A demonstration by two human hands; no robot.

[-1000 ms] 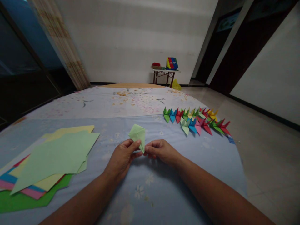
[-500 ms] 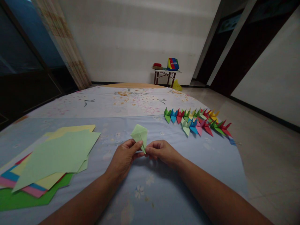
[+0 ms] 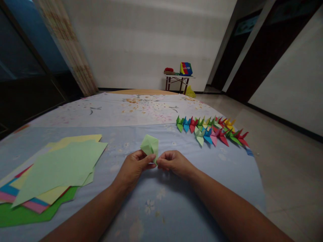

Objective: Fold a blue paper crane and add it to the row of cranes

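Observation:
A light green folded paper piece (image 3: pixel 150 146) stands upright between both hands, just above the blue flowered cloth (image 3: pixel 176 198). My left hand (image 3: pixel 133 168) pinches its lower tip with thumb and fingers closed. My right hand (image 3: pixel 174 162) pinches the same tip from the right, fingers curled. The two hands nearly touch at the paper's bottom point. A loose stack of coloured paper sheets (image 3: pixel 54 171), light green on top, lies to the left of my left hand.
Several finished paper cranes (image 3: pixel 212 131) in mixed colours lie in rows at the right of the cloth. A paler flowered cloth (image 3: pixel 126 109) covers the far part. A small table (image 3: pixel 178 80) with coloured items stands by the far wall. Bare floor (image 3: pixel 290 161) lies to the right.
The green folded piece has been squeezed a little shorter and sits slightly lower between the fingers. Both hands have stayed in nearly the same place.

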